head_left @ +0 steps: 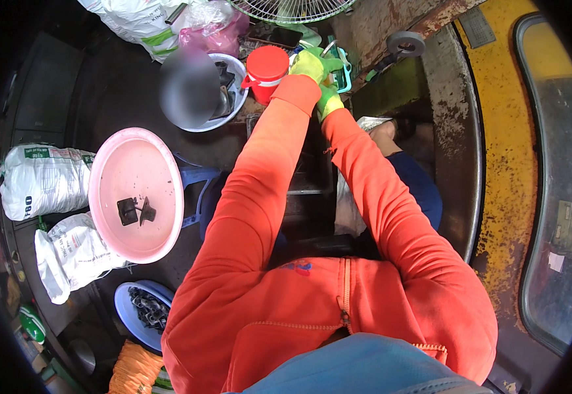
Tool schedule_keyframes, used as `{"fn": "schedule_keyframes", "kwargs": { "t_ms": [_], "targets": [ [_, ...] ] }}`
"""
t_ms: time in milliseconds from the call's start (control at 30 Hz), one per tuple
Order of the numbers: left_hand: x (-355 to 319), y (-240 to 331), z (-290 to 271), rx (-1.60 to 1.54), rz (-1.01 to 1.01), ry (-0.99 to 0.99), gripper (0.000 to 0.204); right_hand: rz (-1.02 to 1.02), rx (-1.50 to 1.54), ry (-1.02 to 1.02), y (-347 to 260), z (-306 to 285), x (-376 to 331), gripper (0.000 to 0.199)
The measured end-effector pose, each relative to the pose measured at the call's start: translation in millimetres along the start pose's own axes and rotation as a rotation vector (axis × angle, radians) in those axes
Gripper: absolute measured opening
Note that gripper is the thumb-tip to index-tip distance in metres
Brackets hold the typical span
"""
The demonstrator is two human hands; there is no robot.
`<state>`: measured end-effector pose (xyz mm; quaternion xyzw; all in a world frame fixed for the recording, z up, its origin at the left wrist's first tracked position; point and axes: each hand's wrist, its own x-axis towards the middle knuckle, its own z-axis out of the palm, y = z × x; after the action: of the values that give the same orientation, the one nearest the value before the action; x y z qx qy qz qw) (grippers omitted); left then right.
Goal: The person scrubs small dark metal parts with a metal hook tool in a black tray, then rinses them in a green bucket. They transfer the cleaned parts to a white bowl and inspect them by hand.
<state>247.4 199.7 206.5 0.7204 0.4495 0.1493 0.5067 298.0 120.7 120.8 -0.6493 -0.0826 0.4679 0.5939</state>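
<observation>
Both my arms, in orange sleeves, reach away from me over a dark metal machine block [302, 177] toward the far edge of the bench. My left hand [308, 65], in a yellow-green work glove, is curled over something beside the red plastic tub with a white handle [265, 71]; the glove hides whatever lies under it, so I cannot tell whether the fingers clamp on anything. My right hand [329, 100], gloved the same way, sits just below and touching the left, its fingers turned from view and its grip equally unreadable. A teal-rimmed object [344, 69] shows partly behind the gloves, too covered to identify.

To my left a round pink plastic basin [137, 194] tilts toward me, holding two small dark metal parts [135, 211] lying side by side, their long axes roughly across the basin. A blue bowl of dark metal pieces [143, 310] is cut off by my sleeve. White sacks [43, 180] lie beside the basin, and a fan guard [290, 9] is cropped at the top edge.
</observation>
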Motion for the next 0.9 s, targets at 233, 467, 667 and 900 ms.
{"fn": "schedule_keyframes", "kwargs": {
  "t_ms": [233,467,667,900],
  "targets": [
    [5,-10,5,-0.066,0.068,0.063,0.036,-0.149,-0.014,-0.325,14,-2,41,0.035],
    [17,-20,7,-0.098,0.056,-0.017,0.034,-0.269,-0.465,-0.262,41,-13,19,0.078],
    [6,-7,5,-0.016,0.004,0.004,0.04,-0.051,-0.049,-0.14,29,-11,9,0.091],
    [-4,-8,3,-0.085,0.079,0.07,0.04,-0.084,-0.251,0.004,6,0,2,0.07]
  ]
}}
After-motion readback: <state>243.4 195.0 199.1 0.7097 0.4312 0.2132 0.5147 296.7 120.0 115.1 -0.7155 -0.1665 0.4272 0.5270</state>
